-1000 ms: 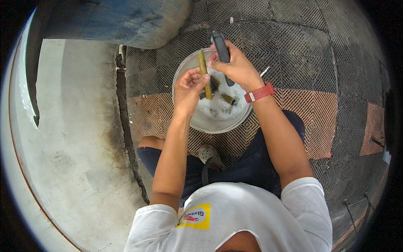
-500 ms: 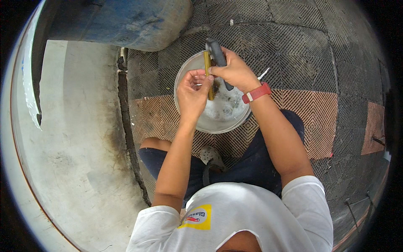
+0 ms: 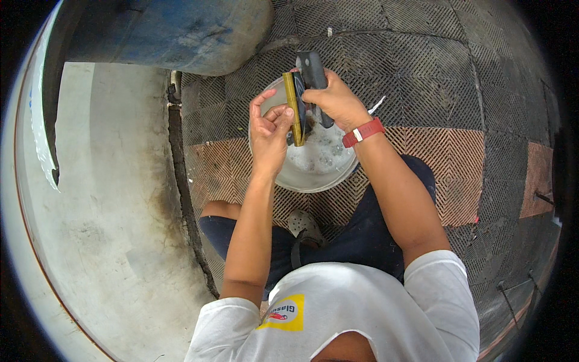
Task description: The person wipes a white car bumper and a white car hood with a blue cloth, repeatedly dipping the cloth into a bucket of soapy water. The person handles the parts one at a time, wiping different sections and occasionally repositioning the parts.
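1. The left hand (image 3: 269,130) was pinched narrowly, thumb and fingertips closed on the side of a long, flat, olive-yellow bar (image 3: 294,108) that stood nearly upright over the round, pale metal basin (image 3: 301,181).
2. The right hand (image 3: 333,99) was wrapped shut around a dark grey, oblong block-like tool (image 3: 313,75), whose upper end stuck out past the basin's far rim; its lower part pressed against the yellow bar's right side.
3. A red wristband with a light clasp (image 3: 363,132) circled the right wrist, just right of the basin's centre.
4. The basin looked smooth and shallow, holding whitish, foamy water (image 3: 322,154); what else lay in it I could not tell.
5. The basin sat on dark, ribbed rubber floor mats (image 3: 434,78), with a reddish-brown herringbone mat strip (image 3: 446,163) running under it and off to its right.
6. Left of the basin a stained, rough concrete slab (image 3: 114,217) began at a dark, cracked seam (image 3: 181,175).
7. Beyond the basin's far left rim sat a big blue rounded drum (image 3: 175,33).
8. Open mat lay to the right of the basin and beyond it; the person's knees closed in its near side.
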### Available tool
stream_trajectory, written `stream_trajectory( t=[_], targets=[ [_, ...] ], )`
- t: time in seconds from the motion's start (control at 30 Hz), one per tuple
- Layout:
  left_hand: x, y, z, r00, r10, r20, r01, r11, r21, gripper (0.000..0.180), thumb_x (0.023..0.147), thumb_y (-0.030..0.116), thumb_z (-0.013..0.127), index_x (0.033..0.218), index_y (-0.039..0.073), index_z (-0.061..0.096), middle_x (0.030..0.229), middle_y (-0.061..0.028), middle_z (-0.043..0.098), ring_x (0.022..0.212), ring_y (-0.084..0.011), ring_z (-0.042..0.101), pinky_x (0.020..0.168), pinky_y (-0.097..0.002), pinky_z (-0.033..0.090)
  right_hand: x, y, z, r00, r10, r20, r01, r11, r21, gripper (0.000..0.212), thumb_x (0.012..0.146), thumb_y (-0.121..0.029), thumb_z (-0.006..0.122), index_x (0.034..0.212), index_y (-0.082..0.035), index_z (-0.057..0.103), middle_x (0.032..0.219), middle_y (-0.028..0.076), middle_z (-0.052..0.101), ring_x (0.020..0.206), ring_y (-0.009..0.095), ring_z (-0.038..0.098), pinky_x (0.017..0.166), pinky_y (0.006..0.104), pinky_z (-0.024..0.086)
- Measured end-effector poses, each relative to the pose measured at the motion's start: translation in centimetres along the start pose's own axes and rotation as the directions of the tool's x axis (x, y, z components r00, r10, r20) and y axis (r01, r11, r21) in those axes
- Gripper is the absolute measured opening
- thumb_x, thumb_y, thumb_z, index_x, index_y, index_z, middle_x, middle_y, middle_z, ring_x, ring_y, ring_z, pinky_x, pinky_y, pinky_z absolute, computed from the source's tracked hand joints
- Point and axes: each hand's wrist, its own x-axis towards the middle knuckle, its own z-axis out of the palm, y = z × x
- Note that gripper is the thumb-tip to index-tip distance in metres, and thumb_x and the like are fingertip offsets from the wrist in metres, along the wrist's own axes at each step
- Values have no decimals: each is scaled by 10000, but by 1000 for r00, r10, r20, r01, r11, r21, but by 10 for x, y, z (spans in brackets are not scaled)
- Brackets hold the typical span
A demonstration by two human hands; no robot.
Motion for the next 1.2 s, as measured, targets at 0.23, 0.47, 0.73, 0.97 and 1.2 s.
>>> stream_trajectory(
  t=[0.23, 0.47, 0.73, 0.97, 1.2],
  targets=[
    [2, -2, 1, 998, 34, -47, -23, 978, 206, 395, 1039, 96, 737, 1404, 30, 599, 1188, -69, 722, 1084, -139, 691, 954, -317, 577, 5, 9, 0, 999, 28, -45, -27, 999, 24, 539, 848, -41, 713, 1379, 36, 663, 1166, 92, 735, 1039, 173, 695, 981, 314, 535],
    [4, -7, -4, 996, 60, -69, -35, 946, 322, 368, 1022, 76, 752, 1364, 4, 636, 1164, -68, 714, 1054, -141, 675, 942, -317, 578, 2, 4, 2, 998, 57, 39, -58, 998, 28, 539, 864, -48, 712, 1391, 39, 643, 1071, 95, 739, 921, 165, 706, 850, 316, 572],
    [10, -5, -14, 999, -45, 15, 43, 991, 128, 312, 1015, -31, 688, 1318, 18, 633, 1198, -61, 696, 1057, -146, 676, 993, -333, 570, 4, 12, 1, 995, -9, 103, -4, 992, 127, 543, 894, -72, 737, 1425, -8, 643, 1137, 86, 744, 1070, 188, 708, 967, 338, 566],
    [9, -6, -14, 999, -38, -6, 39, 972, 231, 304, 1015, -21, 698, 1317, 5, 677, 1084, -20, 694, 1008, -107, 650, 951, -288, 552, 2, 11, 4, 996, -11, 93, 16, 998, -60, 505, 888, -106, 775, 1360, 11, 641, 1112, 88, 728, 1012, 166, 705, 949, 311, 559],
    [2, -7, 9, 996, -34, -84, 41, 996, 77, 408, 1059, 133, 724, 1452, 49, 651, 1143, -13, 703, 1018, -112, 657, 955, -287, 550, -3, 1, 9, 1000, 25, -19, -27, 988, -151, 577, 862, -137, 790, 1396, 19, 634, 1216, 82, 709, 1099, 169, 679, 1005, 321, 535]
  ],
)
